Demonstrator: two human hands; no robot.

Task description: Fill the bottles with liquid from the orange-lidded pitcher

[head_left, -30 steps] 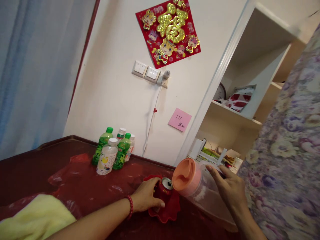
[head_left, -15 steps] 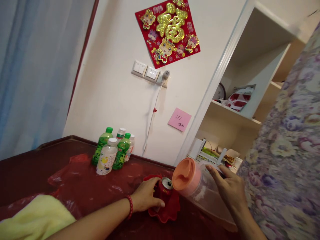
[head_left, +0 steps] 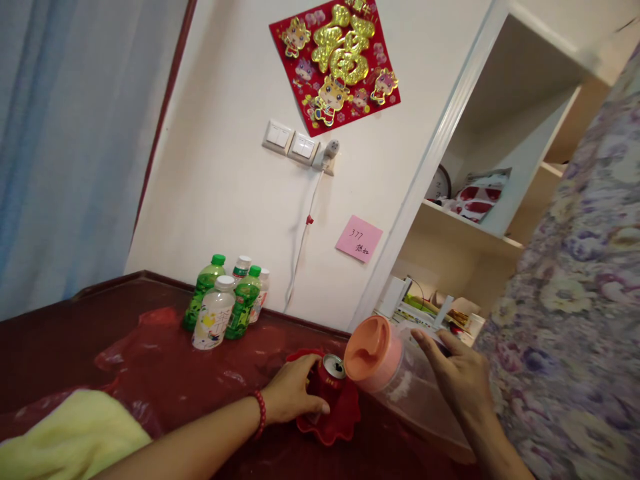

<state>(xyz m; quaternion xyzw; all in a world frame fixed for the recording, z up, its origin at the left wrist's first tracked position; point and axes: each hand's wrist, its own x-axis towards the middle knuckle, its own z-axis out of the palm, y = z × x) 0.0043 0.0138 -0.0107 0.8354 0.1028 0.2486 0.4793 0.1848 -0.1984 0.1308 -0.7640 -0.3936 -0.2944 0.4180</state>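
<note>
My left hand [head_left: 291,395], a red bead bracelet on its wrist, is wrapped around a red drink can [head_left: 329,378] that stands in a red scalloped dish [head_left: 334,425] on the dark red table [head_left: 60,340]. My right hand [head_left: 463,381] grips a clear plastic pitcher [head_left: 417,400] with a salmon-pink lid [head_left: 371,352]. The pitcher is tilted, its lid right beside the can's open top.
Several drink bottles [head_left: 224,303], green and white, stand near the wall. A yellow cloth [head_left: 70,437] lies at the front left over red plastic sheeting. A floral curtain [head_left: 580,300] hangs at right, shelves [head_left: 465,230] behind it. A white cord [head_left: 305,227] hangs from the wall socket.
</note>
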